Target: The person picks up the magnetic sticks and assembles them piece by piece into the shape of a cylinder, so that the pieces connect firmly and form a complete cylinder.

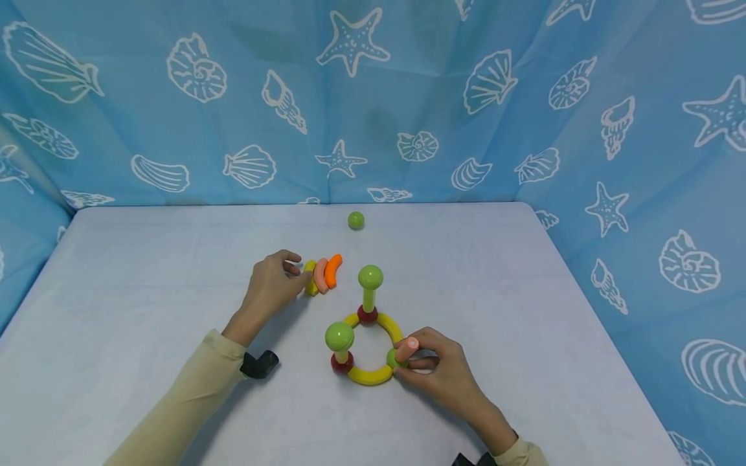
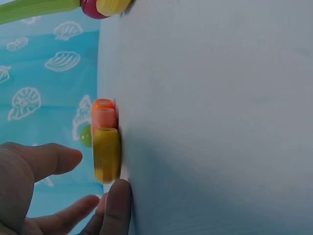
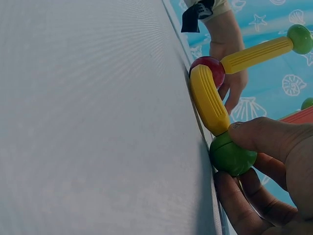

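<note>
My left hand [image 1: 274, 285] reaches beside three short curved sticks lying side by side: a yellow one [image 2: 106, 155], a pink one [image 1: 321, 276] and an orange one [image 1: 333, 271]. Its thumb and fingers are spread around the yellow stick, with a gap showing at the thumb. My right hand [image 1: 440, 369] grips a green ball [image 3: 232, 155] in a ring of curved yellow sticks [image 1: 370, 377]. A pink rod [image 1: 406, 349] points up by that ball, partly covered by the fingers. Two dark red balls [image 1: 368, 314] in the ring bear upright sticks topped with green balls [image 1: 340, 337].
A loose green ball [image 1: 356, 221] lies near the far edge of the white-covered table [image 1: 495, 259]. Blue curtain [image 1: 408, 77] with white shell prints surrounds the back and sides. Black wrist camera [image 1: 259, 365] hangs below the left sleeve.
</note>
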Available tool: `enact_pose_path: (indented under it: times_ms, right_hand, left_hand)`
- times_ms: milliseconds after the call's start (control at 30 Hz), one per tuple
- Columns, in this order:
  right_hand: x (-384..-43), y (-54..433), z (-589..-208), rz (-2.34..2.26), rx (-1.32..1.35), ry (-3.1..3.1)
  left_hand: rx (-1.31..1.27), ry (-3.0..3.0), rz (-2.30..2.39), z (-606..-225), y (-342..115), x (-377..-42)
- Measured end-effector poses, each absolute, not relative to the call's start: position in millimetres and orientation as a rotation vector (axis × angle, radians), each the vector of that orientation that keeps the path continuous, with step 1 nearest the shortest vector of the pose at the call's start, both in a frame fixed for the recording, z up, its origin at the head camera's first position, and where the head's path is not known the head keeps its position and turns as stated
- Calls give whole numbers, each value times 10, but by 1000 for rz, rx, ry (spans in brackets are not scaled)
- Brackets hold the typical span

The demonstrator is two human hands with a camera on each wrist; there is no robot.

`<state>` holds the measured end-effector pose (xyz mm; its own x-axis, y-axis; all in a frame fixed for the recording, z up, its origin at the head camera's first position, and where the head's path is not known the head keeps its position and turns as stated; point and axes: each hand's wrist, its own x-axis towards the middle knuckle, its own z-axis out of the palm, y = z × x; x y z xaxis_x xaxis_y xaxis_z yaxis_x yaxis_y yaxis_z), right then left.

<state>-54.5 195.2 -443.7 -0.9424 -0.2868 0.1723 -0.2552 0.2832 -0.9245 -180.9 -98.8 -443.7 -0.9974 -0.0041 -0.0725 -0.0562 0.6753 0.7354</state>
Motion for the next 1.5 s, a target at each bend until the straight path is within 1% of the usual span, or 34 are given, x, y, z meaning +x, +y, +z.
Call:
enact_pose_path:
  times_ms: [533,800,1500]
  right_hand:
    - [-536,1942,-4418,-1780,-494,2496]
    - [-537,1941,-4428,-1774,-500,2500]
    - [-533,1946,-4419,-1791,-498,2494]
  left_hand:
    - [-56,2814,1041,-4402,-944,-1911]
    - [9,2830,923,-4384,-933,-1928]
    - [8,2859,997,-4388,-945,-1911]
